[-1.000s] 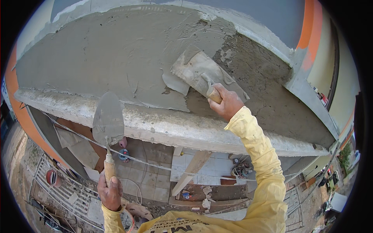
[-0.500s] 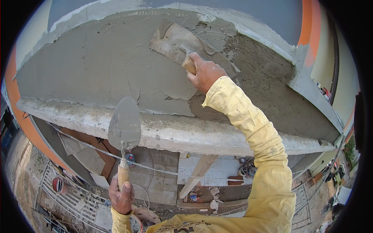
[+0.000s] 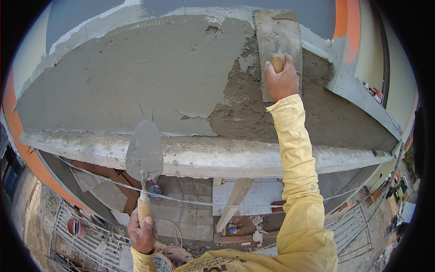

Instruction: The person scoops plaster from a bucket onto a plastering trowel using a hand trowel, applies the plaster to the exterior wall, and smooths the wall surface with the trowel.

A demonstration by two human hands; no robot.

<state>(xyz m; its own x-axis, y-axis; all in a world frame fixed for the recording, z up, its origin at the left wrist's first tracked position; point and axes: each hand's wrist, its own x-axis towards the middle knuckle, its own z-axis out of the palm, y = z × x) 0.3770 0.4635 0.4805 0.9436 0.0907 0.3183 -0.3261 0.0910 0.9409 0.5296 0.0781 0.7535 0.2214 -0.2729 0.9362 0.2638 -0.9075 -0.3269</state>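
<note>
The right hand (image 3: 283, 82) was wrapped round the handle of the float (image 3: 277, 29), which reached toward 12 o'clock, long axis 12–6; smooth plaster (image 3: 158, 72) lay at 9. Farther off, at 7, the left hand (image 3: 142, 235) gripped the trowel (image 3: 145, 152).

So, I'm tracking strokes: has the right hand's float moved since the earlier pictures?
Yes, the float moved right, closer to the upper-right orange stripe.

Left grip (image 3: 142, 234) curls low, right grip (image 3: 283, 80) high, right arm (image 3: 298, 172) outstretched.
</note>
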